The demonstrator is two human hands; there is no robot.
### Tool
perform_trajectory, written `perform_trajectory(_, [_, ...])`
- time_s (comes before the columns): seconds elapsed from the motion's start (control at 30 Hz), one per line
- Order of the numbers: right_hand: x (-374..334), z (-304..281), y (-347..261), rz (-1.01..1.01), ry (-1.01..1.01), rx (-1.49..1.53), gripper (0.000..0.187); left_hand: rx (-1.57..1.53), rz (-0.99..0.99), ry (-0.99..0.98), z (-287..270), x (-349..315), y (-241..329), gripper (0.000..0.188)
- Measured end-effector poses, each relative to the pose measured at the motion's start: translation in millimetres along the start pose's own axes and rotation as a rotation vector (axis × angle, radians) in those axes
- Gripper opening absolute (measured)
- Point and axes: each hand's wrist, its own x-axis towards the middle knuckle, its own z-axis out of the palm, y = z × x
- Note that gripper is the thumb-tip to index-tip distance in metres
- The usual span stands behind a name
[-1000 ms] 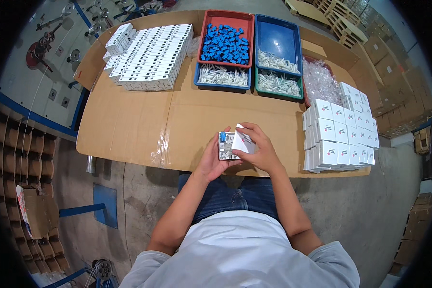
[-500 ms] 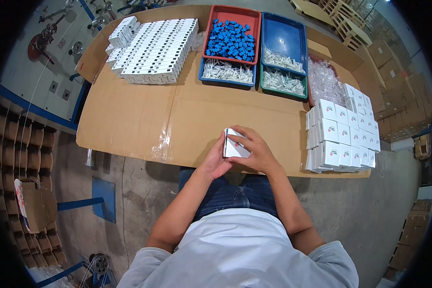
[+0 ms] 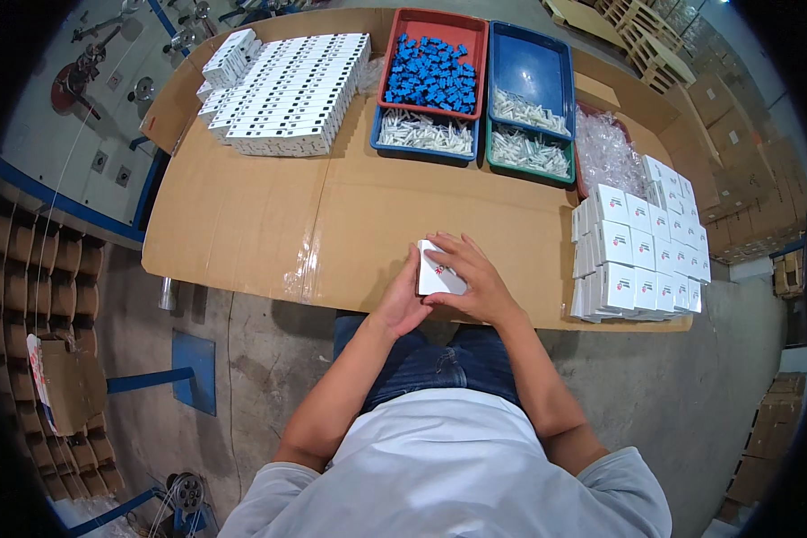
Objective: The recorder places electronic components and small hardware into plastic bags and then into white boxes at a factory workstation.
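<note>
A small white carton point(image 3: 436, 281) with a red mark on its face is held between my two hands, over the table's near edge. Its left side rests against the fingers and palm of my left hand point(image 3: 400, 299), which is closed around that edge. My right hand point(image 3: 477, 283) grips it from the right, fingers lying across the top face and thumb at the lower edge. Its underside is hidden, and I cannot see inside it.
Stacked white cartons point(image 3: 637, 260) stand at the right, and rows of similar ones point(image 3: 296, 94) at the far left. Behind are a red tray point(image 3: 481, 54) of blue parts, blue point(image 3: 529, 67) and green trays point(image 3: 502, 170) with small whitish pieces, and clear plastic bags point(image 3: 605, 148). Cardboard point(image 3: 242, 206) covers the table.
My right fingers have shifted slightly across the carton's top. The dark line along its left edge no longer shows, and its white face looks flush. My left hand has barely moved.
</note>
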Motion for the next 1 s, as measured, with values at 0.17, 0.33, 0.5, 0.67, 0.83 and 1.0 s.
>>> perform_trajectory(0.17, [5,-2,-11,0.059,0.018,0.064,0.091,0.447,0.118,0.156,4,-5,3,0.048])
perform_trajectory(0.33, [4,17,-12,0.265,0.636,0.376,0.051,0.639,0.419,0.148,15,-5,-10,0.041])
perform_trajectory(0.5, [5,7,-13,0.594,0.735,0.636,0.042,0.782,0.592,0.034,45,-22,-22,0.040])
perform_trajectory(0.67, [15,11,-17,0.601,0.814,0.514,0.056,0.793,0.666,0.200,53,-26,-42,0.039])
perform_trajectory(0.83, [14,5,-24,0.586,0.893,0.526,0.063,0.896,0.815,0.215,73,-28,-42,0.036])
perform_trajectory(1.0, [9,4,-21,0.591,0.893,0.510,0.065,0.878,0.822,0.179,68,-25,-47,0.033])
